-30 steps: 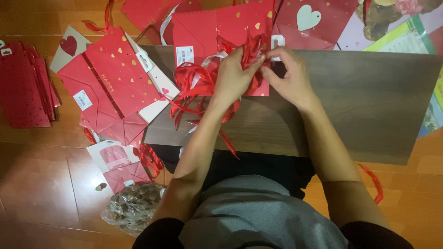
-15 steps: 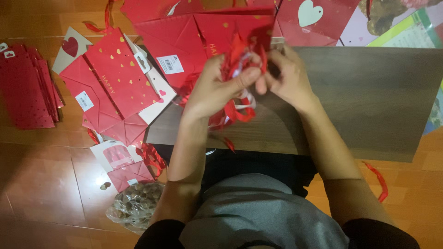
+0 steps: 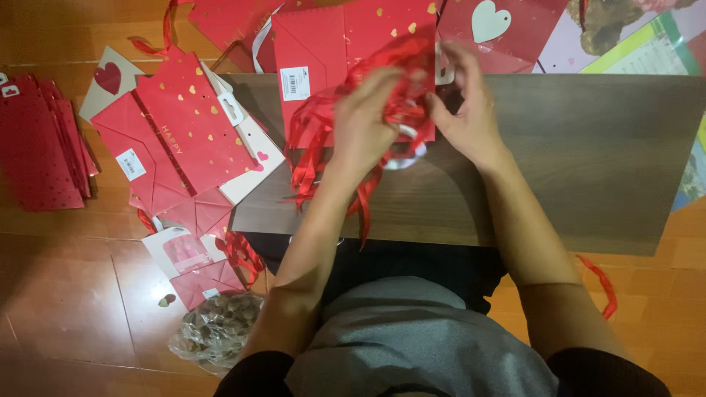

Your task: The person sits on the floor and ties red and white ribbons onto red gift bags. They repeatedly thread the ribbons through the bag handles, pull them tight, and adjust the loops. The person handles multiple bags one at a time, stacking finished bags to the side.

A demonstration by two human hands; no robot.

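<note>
Closely seen:
Left hand: the left hand is curled, its fingers closed into a tangle of red ribbons; motion blur hides the exact grip.
Right hand: the right hand sits just beside the left, fingers bent and pinching at the same tangle near its top; blur makes it hard to tell how tightly.
Ribbons: thin, glossy, bright red strips, bunched between both hands, with loose ends spilling below and to the left of the left hand and one strand trailing down past the left wrist.
White loop: a small pale ring-like piece shows just under the two hands, touching the ribbons; what it is cannot be told.
Red bag: a flat red paper bag with gold hearts lies directly beyond the hands, partly under the ribbons, a white label near its left edge.
Board: a dark wood-grain board lies beneath both hands and stretches well to the right of the right hand.
Other bags: more flat red paper bags lie overlapped to the left of the left hand.
Plastic bag: a clear bag of brownish pieces rests on the floor near the left elbow.
</note>
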